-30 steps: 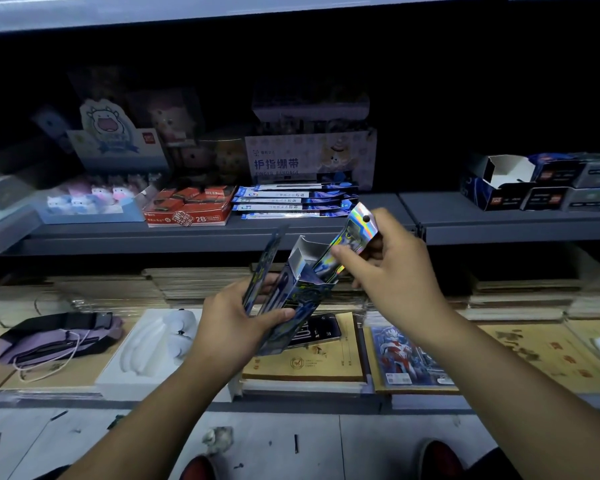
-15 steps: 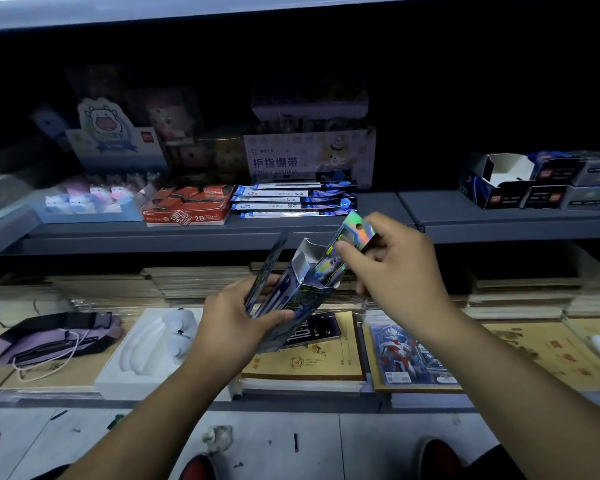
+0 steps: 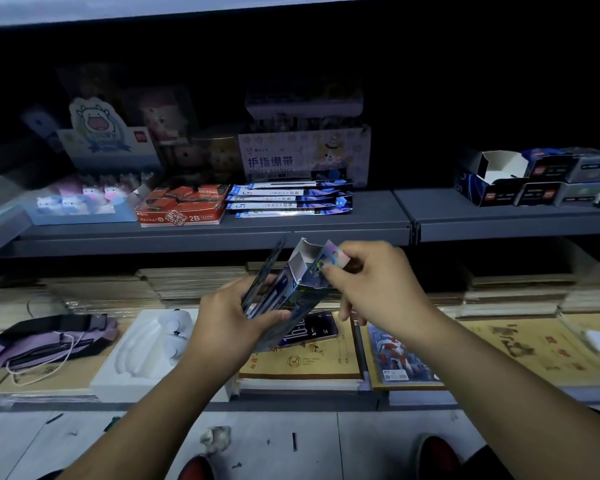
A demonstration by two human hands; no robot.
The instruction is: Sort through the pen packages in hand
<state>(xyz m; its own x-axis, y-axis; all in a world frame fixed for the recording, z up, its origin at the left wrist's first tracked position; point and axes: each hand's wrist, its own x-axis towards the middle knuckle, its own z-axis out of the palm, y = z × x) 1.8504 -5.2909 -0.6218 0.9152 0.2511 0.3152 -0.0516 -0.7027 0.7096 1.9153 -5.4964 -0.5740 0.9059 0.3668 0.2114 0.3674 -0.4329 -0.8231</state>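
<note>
My left hand (image 3: 227, 323) grips a slim blue printed box (image 3: 291, 289), tilted with its open white top pointing up and away; a flat dark packet (image 3: 262, 278) is held alongside it in the same hand. My right hand (image 3: 378, 289) pinches a shiny holographic packet (image 3: 331, 259) between thumb and fingers. That packet's lower part sits inside the box's open top. A phone (image 3: 309, 329) with a lit screen lies on a yellow booklet just under the box.
Grey shelf (image 3: 378, 216) behind holds a red 2B box (image 3: 182, 206), stacked blue pen packets (image 3: 291, 200), a finger bandage display box (image 3: 303, 157) and dark small boxes (image 3: 534, 178). Lower shelf: purple pouch (image 3: 49, 337), white moulded tray (image 3: 149, 344), yellow booklets (image 3: 302, 362).
My right hand has lowered, pushing the holographic packet further down into the open box. My left hand and the box have stayed almost still.
</note>
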